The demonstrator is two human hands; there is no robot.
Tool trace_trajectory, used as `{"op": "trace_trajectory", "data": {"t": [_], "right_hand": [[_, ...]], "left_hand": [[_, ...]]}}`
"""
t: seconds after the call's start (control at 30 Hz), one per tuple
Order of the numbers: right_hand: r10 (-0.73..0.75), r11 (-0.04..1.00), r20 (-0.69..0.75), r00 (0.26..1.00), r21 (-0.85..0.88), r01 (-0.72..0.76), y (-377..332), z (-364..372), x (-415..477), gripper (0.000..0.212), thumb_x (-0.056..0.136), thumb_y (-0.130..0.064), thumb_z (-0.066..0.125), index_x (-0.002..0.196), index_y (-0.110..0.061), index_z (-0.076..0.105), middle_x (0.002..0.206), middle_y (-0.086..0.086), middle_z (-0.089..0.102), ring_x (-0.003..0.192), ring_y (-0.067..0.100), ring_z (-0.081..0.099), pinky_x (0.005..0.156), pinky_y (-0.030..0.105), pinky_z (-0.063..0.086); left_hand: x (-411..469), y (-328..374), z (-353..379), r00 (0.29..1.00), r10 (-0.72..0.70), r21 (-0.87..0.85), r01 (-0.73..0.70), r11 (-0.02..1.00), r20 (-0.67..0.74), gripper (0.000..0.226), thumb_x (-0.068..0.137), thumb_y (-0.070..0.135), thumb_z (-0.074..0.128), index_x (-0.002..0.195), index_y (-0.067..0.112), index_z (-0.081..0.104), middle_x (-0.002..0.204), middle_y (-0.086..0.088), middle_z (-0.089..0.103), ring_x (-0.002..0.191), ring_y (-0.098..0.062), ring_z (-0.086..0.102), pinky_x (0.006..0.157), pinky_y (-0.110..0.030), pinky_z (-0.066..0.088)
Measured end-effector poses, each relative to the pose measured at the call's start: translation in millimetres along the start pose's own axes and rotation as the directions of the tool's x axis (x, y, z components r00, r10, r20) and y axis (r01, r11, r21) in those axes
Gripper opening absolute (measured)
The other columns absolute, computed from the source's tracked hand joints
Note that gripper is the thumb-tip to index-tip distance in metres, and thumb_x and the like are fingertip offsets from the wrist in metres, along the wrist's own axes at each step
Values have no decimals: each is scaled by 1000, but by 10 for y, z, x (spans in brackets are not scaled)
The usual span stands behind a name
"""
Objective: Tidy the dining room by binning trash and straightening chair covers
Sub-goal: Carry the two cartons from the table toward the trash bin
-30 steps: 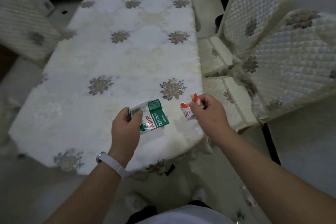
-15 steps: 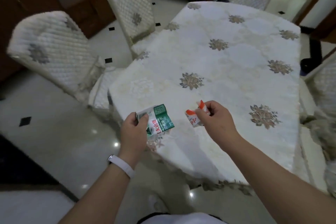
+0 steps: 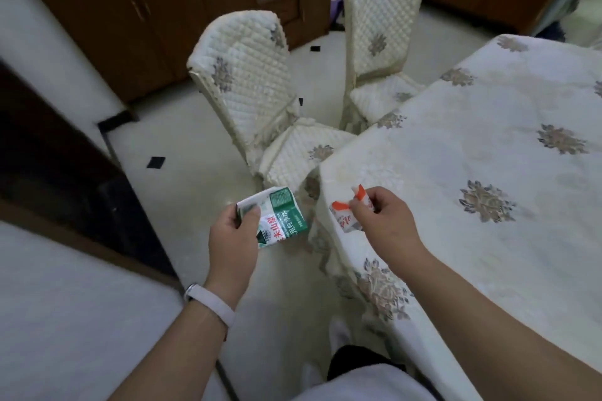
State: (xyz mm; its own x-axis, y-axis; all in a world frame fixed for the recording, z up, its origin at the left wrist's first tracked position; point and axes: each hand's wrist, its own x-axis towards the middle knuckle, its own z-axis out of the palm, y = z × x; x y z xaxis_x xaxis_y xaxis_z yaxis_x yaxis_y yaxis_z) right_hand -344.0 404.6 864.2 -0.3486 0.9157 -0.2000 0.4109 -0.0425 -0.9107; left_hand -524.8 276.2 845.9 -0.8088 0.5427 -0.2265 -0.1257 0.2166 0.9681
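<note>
A: Trash status?
B: Two pieces in hand, none binned. Left hand (image 3: 233,238) grips a green label (image 3: 283,218), thumb pressed on top and fingers curled under it. Right hand (image 3: 387,225) pinches a red-and-white wrapper (image 3: 347,216) between thumb and forefinger, with the other fingers curled in.
A: Position of both?
B: Both are held in the air in front of the body. The label is over the floor, just off the corner of the table (image 3: 439,156). The wrapper is over the corner edge of the cloth and, as far as I can tell, not resting on it.
A: Bin?
B: Not in view. Judgement: pickup done, drop pending.
A: Table finished?
B: Cannot sign it off, since much of it is out of frame.
A: Chair covers?
B: Two chairs are visible on this side. On the near chair (image 3: 250,75), the back cover looks askew, one side edge is off line, and cloth is bunched where back meets seat. On the far chair (image 3: 381,19), the cover is wrinkled near the base of the back, though it is hard to judge. Neither hand is on a chair.
A: Estimate?
B: Early to middle. Remaining: bin both pieces, then straighten the covers, probably starting with the near chair. Chairs out of frame are unknown.
</note>
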Motion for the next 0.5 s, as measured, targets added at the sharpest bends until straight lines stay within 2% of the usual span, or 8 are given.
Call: {"op": "trace_trajectory", "data": {"t": [0.07, 0.17, 0.23, 0.33, 0.5], "right_hand": [[-12, 1000, 38, 999, -11, 12, -75, 255, 207, 20, 93, -26, 63, 83, -9, 61, 64, -8, 59, 57, 8, 52, 55, 22, 38], [-25, 1000, 99, 995, 7, 24, -190, 694, 551, 22, 92, -30, 64, 84, -9, 62, 75, 8, 62, 60, 14, 55, 55, 22, 41], [-38, 999, 139, 990, 29, 34, -290, 990, 795, 24, 92, -33, 64, 86, -10, 62, 77, 8, 64, 63, 16, 58, 59, 29, 45], [-44, 999, 206, 977, 17, 41, -455, 1400, 1213, 25, 92, -33, 63, 87, -9, 63, 75, 4, 63, 63, 12, 54, 58, 26, 42], [-72, 997, 289, 955, 52, 60, -845, 1946, 1900, 29, 92, -37, 63, 89, -7, 62, 86, 13, 66, 71, 22, 62, 63, 34, 50]], "left_hand": [[175, 22, -170, 999, -10, 1, 10, 1000, -48, 10, 95, 15, 61, 92, 13, 70, 85, -9, 74, 76, -23, 68, 68, -42, 57], [467, 101, -388, 993, 4, 17, -2, 1000, -118, 12, 96, 13, 59, 92, 13, 70, 78, -1, 73, 71, -14, 69, 63, -35, 57], [679, 167, -507, 987, 4, 32, 1, 999, -159, 12, 97, 12, 59, 91, 13, 69, 76, 1, 73, 69, -12, 69, 63, -33, 58], [1098, 249, -665, 975, -11, 72, 28, 997, -222, 11, 97, 15, 59, 92, 16, 69, 82, -2, 74, 74, -16, 71, 66, -37, 59], [1794, 461, -802, 952, -40, 96, 72, 993, -303, 11, 98, 15, 58, 96, 14, 68, 83, 0, 74, 73, -13, 71, 61, -29, 58]]}}
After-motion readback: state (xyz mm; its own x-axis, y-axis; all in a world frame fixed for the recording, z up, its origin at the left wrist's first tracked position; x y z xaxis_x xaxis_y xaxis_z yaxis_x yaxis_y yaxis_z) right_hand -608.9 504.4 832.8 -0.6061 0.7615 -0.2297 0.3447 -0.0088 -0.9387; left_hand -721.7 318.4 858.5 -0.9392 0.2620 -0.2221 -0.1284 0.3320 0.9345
